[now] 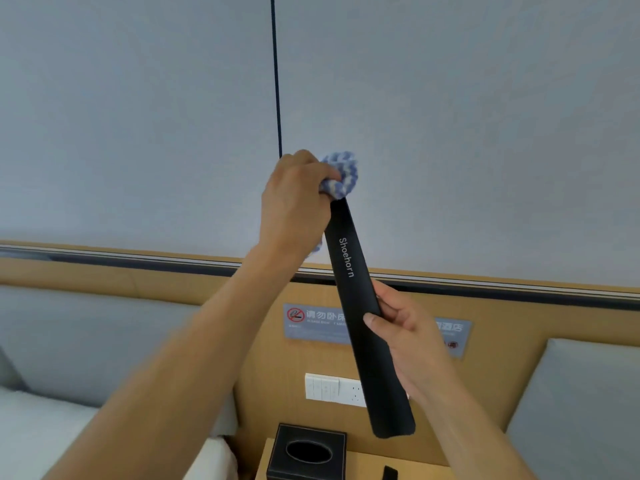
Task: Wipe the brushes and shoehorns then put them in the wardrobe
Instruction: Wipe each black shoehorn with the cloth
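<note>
A long black shoehorn [360, 292] with the white word "Shoehorn" on it is held up, tilted, in front of the grey wall. My right hand [405, 337] grips it around the middle, thumb across the front. My left hand [294, 202] clutches a bunched blue-and-white striped cloth [341, 174] around the shoehorn's upper end, which the cloth hides. The wide lower end hangs free above the nightstand.
Below stands a wooden nightstand [360, 460] with a black tissue box [306, 452] and a small black object [389, 472] at the bottom edge. A wooden headboard panel carries a no-smoking sign [311, 320] and a switch-and-socket plate [334, 389]. Beds with grey padded headboards flank both sides.
</note>
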A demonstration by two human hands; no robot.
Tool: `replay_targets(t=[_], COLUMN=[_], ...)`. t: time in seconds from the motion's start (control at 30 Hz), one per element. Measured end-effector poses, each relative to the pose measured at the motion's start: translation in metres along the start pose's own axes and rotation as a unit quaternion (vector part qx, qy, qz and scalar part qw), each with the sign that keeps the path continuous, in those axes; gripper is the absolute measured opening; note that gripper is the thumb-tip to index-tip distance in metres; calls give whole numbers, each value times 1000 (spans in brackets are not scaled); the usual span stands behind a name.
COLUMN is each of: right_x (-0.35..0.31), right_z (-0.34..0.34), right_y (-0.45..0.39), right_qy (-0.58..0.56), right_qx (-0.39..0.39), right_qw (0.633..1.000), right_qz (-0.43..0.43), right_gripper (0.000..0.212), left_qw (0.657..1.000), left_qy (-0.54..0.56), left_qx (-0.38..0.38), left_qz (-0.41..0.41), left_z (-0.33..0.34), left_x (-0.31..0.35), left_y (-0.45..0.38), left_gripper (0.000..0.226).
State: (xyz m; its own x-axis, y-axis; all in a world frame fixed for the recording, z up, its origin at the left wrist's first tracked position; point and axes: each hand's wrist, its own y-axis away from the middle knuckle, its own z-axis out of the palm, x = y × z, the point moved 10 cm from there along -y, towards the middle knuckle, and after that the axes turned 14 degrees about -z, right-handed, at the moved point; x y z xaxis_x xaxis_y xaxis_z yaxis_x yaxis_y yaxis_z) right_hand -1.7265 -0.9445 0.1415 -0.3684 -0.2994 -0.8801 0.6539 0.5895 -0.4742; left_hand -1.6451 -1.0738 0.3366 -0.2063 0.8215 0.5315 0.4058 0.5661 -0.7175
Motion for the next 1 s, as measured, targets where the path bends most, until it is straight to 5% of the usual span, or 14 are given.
replay_targets(t=[0.23, 0.47, 0.8, 1.0], right_x=[-8, 1, 24, 38], right_z=[-4, -22, -8, -7], right_y=[-13, -15, -5, 0], right_qy=[-34, -177, -337, -462], right_qx=[43, 165, 24, 27], right_qw=[998, 970, 941, 881], right_qz=[-26, -12, 18, 97], right_gripper=[51, 49, 79, 59], left_qw=[998, 996, 981, 959], left_qy=[-34, -16, -46, -72], left_qx=[41, -23, -25, -116], left_qz=[23, 89, 187, 249], left_z=[12, 56, 67, 82], left_x=[23, 35, 25, 10], left_y=[-2, 80, 116, 133], left_gripper=[18, 11, 5, 12])
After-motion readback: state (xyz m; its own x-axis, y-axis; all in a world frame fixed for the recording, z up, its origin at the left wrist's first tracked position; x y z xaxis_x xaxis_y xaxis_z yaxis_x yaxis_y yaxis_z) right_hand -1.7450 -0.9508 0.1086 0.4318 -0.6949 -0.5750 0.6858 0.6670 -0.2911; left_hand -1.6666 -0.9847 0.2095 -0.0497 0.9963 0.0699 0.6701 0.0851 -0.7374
